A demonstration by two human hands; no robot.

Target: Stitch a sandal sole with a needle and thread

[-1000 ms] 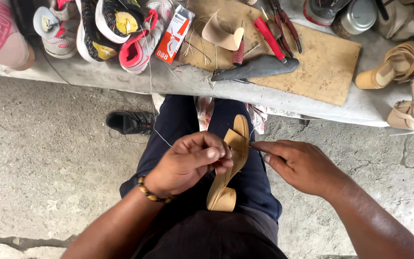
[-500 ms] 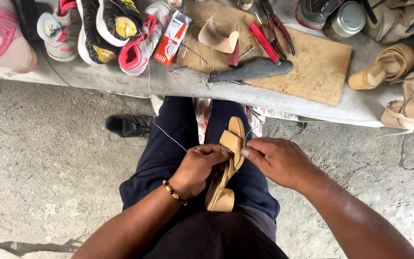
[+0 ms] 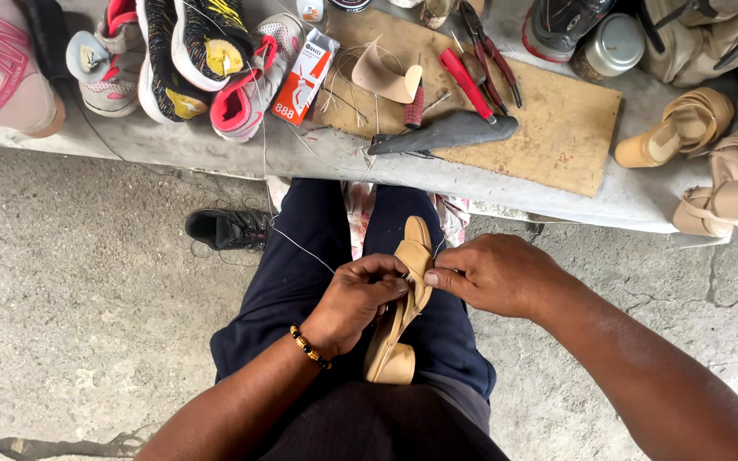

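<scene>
Head view: sneakers [image 3: 172, 51], pliers [image 3: 489, 43] and a wooden board [image 3: 557, 128] crowd the far bench [image 3: 215, 149]; both hands' fingers [image 3: 386, 286] pinch a tan heeled sandal [image 3: 399, 316].

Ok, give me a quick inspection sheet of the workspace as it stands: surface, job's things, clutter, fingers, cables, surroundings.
Surface: grey bench with a wooden board on it.
Job's things: tan heeled sandal on the lap; thin thread running up to the bench.
Clutter: sneakers, orange-and-white box, red-handled pliers, dark metal tool, more tan sandals.
Fingers: left hand and right hand both pinch the sandal's edge.
Cables: nothing seen.
Surroundings: cracked concrete floor, black shoe.
</scene>
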